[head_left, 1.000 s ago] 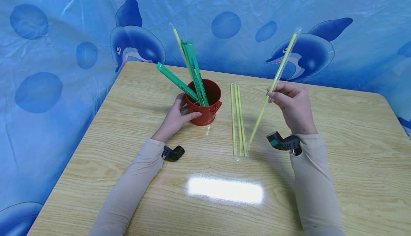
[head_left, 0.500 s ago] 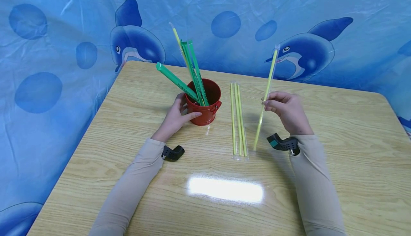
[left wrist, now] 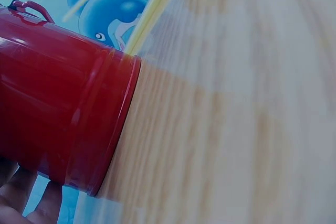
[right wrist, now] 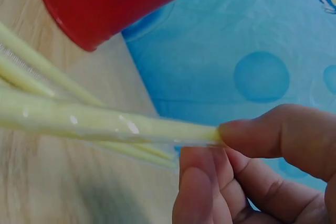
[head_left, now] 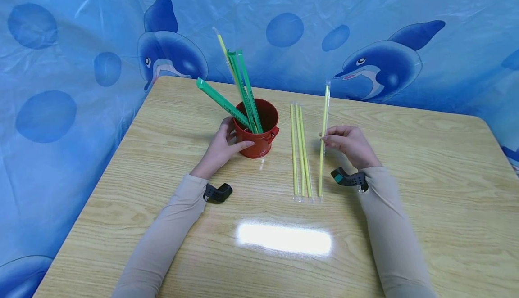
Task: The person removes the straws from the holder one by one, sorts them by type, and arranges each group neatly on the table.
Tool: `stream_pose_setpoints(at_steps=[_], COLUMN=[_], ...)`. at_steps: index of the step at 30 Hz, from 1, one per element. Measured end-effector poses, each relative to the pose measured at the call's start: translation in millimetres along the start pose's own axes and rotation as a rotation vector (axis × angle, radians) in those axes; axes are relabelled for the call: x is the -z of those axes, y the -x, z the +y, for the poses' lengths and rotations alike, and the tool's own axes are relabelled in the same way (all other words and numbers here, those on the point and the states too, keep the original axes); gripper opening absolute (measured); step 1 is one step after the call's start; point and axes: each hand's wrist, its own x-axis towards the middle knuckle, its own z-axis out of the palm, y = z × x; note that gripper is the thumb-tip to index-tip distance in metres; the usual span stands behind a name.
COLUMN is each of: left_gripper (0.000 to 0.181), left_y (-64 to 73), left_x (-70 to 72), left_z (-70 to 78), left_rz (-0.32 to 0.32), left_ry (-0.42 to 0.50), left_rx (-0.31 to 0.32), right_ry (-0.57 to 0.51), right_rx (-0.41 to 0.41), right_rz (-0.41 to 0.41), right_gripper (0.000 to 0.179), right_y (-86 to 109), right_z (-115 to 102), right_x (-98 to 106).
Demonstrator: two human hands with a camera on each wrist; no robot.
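Note:
My left hand (head_left: 220,147) holds a small red metal bucket (head_left: 255,147) by its left side, thumb across the front and fingers behind. Several green-wrapped straws (head_left: 223,102) and one yellow straw (head_left: 222,46) lean out of the bucket's left side. With thumb and fingertips, my right hand (head_left: 350,145) pinches a yellow straw (head_left: 323,154) in a clear wrapper, around its middle. This straw stands nearly upright in the head view, its lower end close over the table. To its left, 3 more wrapped yellow straws (head_left: 302,154) lie side by side. The right wrist view shows the pinched straw (right wrist: 105,121) close up.
A wooden table (head_left: 438,190) spans the view, with a bright light reflection near its front. Behind it hangs a blue curtain (head_left: 243,1) printed with dolphins and bubbles. Black wrist cameras sit on both forearms.
My right hand has moved left and slightly down with the yellow straw, which has swung from slanting to nearly parallel with the lying straws. The left hand and bucket have stayed put.

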Motion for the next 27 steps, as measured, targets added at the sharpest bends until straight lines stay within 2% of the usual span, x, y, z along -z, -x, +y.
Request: stream_pose_setpoints(at_steps=[6, 12, 16, 23, 27], left_gripper=[0.077, 0.076, 0.076, 0.078, 0.077], left_y=[-0.3, -0.1, -0.4, -0.5, 2.9], left_x=[0.1, 0.3, 0.6, 0.6, -0.4], left_z=[-0.3, -0.4, -0.3, 1.6, 12.5], left_rz=[-0.005, -0.006, -0.006, -0.01, -0.013], left_ry=[0.002, 0.011, 0.012, 0.027, 0.021], left_rx=[-0.003, -0.005, -0.004, 0.027, 0.045], right_ry=[-0.007, -0.013, 0.036, 0.123, 0.168], right_rx=[-0.034, -0.065, -0.081, -0.1, -0.117], right_rz=[-0.03, -0.048, -0.041, -0.02, -0.008], right_gripper=[0.011, 0.02, 0.028, 0.029, 0.029], right_y=[-6.4, -10.1, -10.1, -11.8, -13.5], right_z=[13.3, 20.7, 21.0, 22.0, 23.4], right_x=[0.7, -0.5, -2.6, -6.3, -7.5])
